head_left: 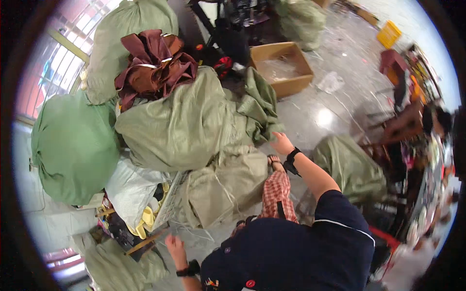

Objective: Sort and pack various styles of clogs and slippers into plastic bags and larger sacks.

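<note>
My right hand (282, 144) is stretched forward beside the loose, crumpled end of an olive woven sack (259, 104). Its fingers are apart and hold nothing that I can see. My left hand (175, 250) hangs low near the floor, loosely curled with fingers parted and nothing visible in it. Between the hands lies a full beige-green sack (225, 186). Beyond it rests a larger filled olive sack (179, 123), with a bundle of maroon and brown fabric (155, 65) at its far side. Each wrist wears a black band.
A bulging green sack (75, 145) and a white sack (136, 186) stand left. An open cardboard box (284, 87) sits on the floor ahead. Another olive sack (349, 167) lies right, near cluttered furniture. A wooden strip (145, 241) lies near my left hand.
</note>
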`<move>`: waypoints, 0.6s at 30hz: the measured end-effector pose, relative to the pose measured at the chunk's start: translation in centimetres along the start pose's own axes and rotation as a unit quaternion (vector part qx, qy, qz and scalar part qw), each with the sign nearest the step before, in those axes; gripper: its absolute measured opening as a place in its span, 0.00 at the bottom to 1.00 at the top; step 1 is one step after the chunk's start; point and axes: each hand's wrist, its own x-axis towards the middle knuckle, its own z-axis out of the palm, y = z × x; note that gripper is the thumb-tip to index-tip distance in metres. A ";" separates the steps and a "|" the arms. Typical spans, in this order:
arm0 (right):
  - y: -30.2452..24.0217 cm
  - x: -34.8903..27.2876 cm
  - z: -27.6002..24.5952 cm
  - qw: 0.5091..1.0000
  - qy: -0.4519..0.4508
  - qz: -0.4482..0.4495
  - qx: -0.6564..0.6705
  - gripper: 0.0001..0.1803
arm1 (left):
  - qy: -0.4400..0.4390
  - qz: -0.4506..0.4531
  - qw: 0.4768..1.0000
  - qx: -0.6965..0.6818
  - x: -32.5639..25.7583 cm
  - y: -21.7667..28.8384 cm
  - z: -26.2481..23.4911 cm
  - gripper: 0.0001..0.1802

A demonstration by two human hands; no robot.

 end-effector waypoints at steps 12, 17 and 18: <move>2.2 31.4 6.7 0.864 -0.170 -0.251 -0.402 0.25 | 0.016 -0.365 0.885 0.288 -22.8 -4.1 3.3 0.11; 6.2 38.5 11.2 0.682 -0.242 -0.325 -0.609 0.16 | -0.057 -0.264 0.873 0.406 -25.4 -2.9 7.9 0.12; 7.8 38.6 11.5 0.806 -0.187 -0.306 -0.472 0.15 | -0.078 -0.243 0.867 0.428 -26.4 -2.3 8.1 0.12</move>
